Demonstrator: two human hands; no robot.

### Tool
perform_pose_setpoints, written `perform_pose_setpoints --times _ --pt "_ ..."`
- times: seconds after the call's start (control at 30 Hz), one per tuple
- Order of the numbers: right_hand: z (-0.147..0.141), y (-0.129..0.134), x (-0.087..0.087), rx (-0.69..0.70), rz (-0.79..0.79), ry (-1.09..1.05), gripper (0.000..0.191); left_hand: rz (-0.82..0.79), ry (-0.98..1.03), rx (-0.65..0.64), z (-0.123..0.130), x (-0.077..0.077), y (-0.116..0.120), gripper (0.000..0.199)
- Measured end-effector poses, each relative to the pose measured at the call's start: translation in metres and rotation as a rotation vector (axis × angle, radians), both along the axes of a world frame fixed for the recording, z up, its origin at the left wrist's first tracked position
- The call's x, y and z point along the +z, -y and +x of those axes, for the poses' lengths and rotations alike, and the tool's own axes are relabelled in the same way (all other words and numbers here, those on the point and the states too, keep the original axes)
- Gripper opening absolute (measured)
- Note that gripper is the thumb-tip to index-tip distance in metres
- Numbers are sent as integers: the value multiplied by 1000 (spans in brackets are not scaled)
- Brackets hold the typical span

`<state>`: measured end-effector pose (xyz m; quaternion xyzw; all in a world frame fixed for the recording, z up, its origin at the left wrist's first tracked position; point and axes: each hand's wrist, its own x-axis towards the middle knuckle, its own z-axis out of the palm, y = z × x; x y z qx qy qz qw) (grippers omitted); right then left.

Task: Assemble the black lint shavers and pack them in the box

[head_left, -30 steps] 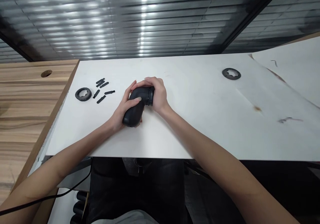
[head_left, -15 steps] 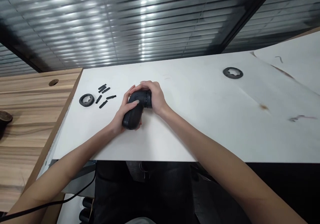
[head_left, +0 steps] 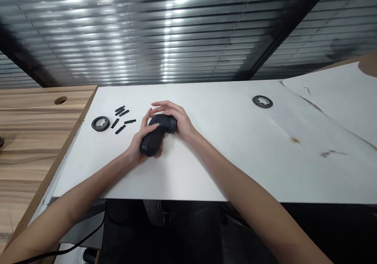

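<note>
A black, bent, rounded device (head_left: 153, 138) with a ribbed round end is held just above the white table. My left hand (head_left: 139, 139) wraps around its thicker body, thumb on top and fingertips showing underneath. At the ribbed end, my right hand (head_left: 180, 122) curves over the far side, its palm side against that end and its fingers stretched toward my left fingertips. To the left, a dark ring (head_left: 100, 123) with a notched opening lies beside several small black flat pieces (head_left: 120, 129).
Another dark notched ring (head_left: 262, 101) rests on the white table (head_left: 212, 158), toward the right. Wood-grained surface (head_left: 32, 138) adjoins on the left, with a round hole. Metal blinds (head_left: 176, 32) stand behind the table. A black cable (head_left: 79, 242) hangs at lower left.
The view has shifted, so the table sits lower. My right hand's fingers have loosened and straightened over the ribbed end, which shows more. My left hand keeps its hold.
</note>
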<state>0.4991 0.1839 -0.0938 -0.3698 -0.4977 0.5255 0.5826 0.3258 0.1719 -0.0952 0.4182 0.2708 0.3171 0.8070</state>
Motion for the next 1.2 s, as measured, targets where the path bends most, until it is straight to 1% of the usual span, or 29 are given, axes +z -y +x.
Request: perform_pose_setpoints --times 0.23,0.33,0.47,0.53,0.67,0.8,0.9,0.97,1.1,1.13,1.2 --pt "-5 5 3 -19 71 -111 48 -34 85 -79 -2 1 -1 103" --pt "-5 7 6 -4 76 -131 49 9 84 -96 -2 1 0 99" --pt "-4 7 6 36 50 -158 46 138 -30 23 -2 2 5 88" --pt "-3 6 6 33 54 -152 44 159 -82 73 -3 2 7 82" --pt "-2 4 5 33 66 -125 38 190 -117 113 -3 0 8 72" --pt "-4 4 5 29 -1 -62 33 290 -149 130 -4 -2 7 58" --pt "-6 5 5 20 -36 -19 31 311 -143 119 -5 -2 6 56" --pt "-7 5 5 49 -112 -62 36 327 -148 105 -5 -2 7 58" --pt "-5 6 6 225 -303 -178 56 427 -190 87 -6 -4 9 61" --pt "-5 7 7 239 -326 -187 60 447 -194 92 -6 -5 8 61" --pt "-6 8 8 195 -339 -189 63 453 -190 94 -7 -8 7 62"
